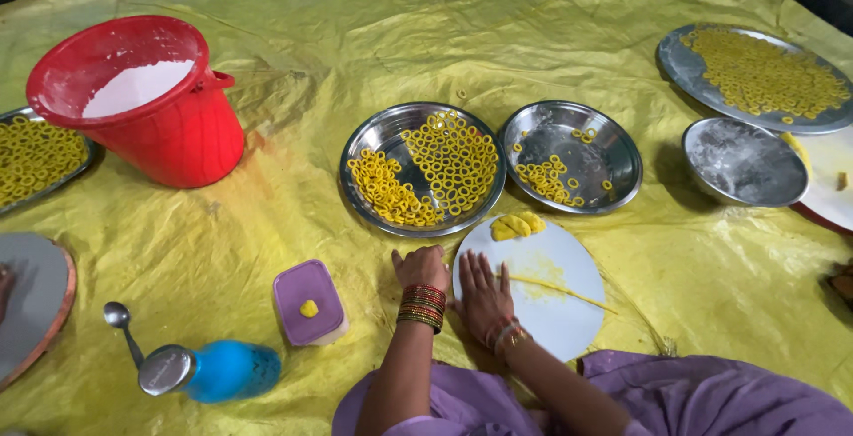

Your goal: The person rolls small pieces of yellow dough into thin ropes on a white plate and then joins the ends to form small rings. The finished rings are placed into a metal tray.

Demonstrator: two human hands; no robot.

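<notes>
Dough strand [560, 288], thin and yellow, lies across the white round board [569, 320] just beyond my right hand [482, 298], whose fingers [484, 272] are spread flat on the board, holding nothing. My left hand [421, 267] rests curled on the yellow sheet [355, 36] beside the board; I cannot tell whether it grips anything. A lump of dough [517, 225] sits at the board's far edge, so I judge plenty is left to roll. Much is done: the nearest steel plate [373, 138] holds many yellow rings [449, 160], the next plate [613, 156] only a few, the far right tray [684, 67] a full layer. The steel bowl [742, 160] looks empty. The red bucket [191, 134] holds white flour, and the purple box [306, 303] carries a dough bit on its lid.
</notes>
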